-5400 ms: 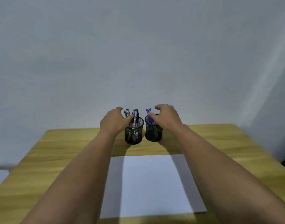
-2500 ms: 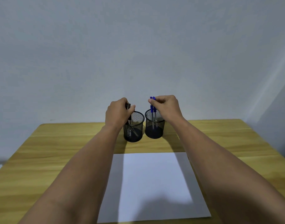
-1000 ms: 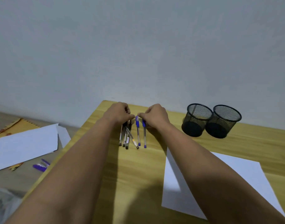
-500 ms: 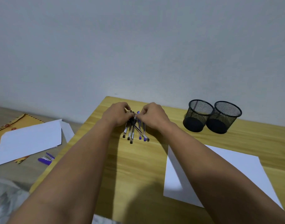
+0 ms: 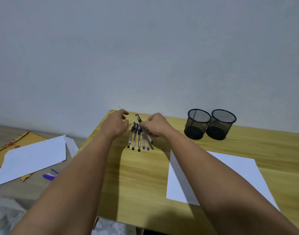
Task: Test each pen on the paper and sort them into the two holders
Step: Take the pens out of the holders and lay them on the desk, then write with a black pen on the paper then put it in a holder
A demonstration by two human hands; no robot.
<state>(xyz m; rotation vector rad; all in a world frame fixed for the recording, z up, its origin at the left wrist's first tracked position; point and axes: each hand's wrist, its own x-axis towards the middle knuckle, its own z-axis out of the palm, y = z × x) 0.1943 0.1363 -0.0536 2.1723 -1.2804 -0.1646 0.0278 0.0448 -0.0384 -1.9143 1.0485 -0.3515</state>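
Several pens [image 5: 136, 139], some black-capped and some blue-tipped, lie side by side on the wooden table [image 5: 145, 175] near its far left corner. My right hand [image 5: 156, 126] pinches one black pen [image 5: 138, 119], which tilts up out of the row. My left hand [image 5: 115, 125] hovers just left of the pens with its fingers spread and nothing in it. Two black mesh holders [image 5: 197, 123] [image 5: 220, 124] stand side by side at the back right, both with no pens in them. A white sheet of paper [image 5: 230, 170] lies on the table, partly under my right forearm.
Off the table's left edge, on the floor, lie white sheets [image 5: 31, 156] over a yellow envelope [image 5: 24, 137], with small purple items [image 5: 50, 174] beside them. A plain wall runs behind the table.
Both hands lifted the pens from the holders and laid them at the table's left. Since half a second ago the bunch has spread into a row, my left hand opened, and my right lifts one black pen.
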